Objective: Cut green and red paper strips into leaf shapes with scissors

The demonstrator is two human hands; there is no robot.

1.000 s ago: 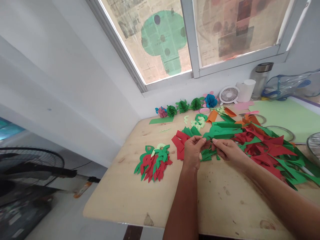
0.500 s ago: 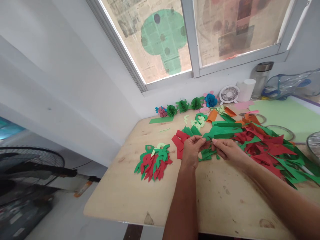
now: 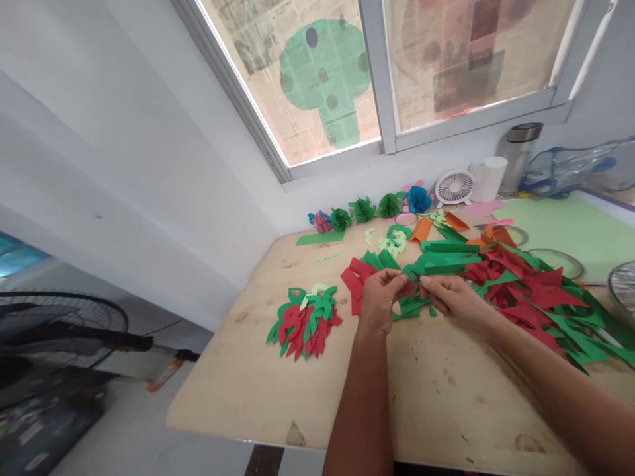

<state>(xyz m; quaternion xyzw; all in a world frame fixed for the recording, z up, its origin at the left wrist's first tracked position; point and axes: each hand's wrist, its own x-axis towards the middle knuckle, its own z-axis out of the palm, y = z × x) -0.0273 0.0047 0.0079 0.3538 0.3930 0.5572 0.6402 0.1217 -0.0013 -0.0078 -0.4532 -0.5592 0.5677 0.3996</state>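
Note:
Between my two hands is a small piece of green paper point(image 3: 409, 272). My left hand point(image 3: 381, 294) pinches it from the left, thumb against forefinger. From the right, my right hand point(image 3: 449, 295) pinches at its other side, fingers curled in. Folded green paper strips point(image 3: 450, 256) lie just beyond the hands, and red paper pieces point(image 3: 358, 277) lie beside my left hand. To the left, a pile of cut red and green paper shapes point(image 3: 305, 324) rests on the wooden table point(image 3: 248, 390). Where the fingers meet, the piece's exact outline is partly hidden.
A heap of red and green scraps point(image 3: 536, 297) spreads at the right. Along the wall stand paper pom-pom flowers point(image 3: 364, 209), a small white fan point(image 3: 454, 188), a white cup point(image 3: 489, 178) and a flask point(image 3: 520, 158). A green sheet point(image 3: 590, 231) lies at the back right.
Both hands stay in nearly the same place, still pinching the green paper. My left hand has shifted very slightly; everything else on the table lies as before.

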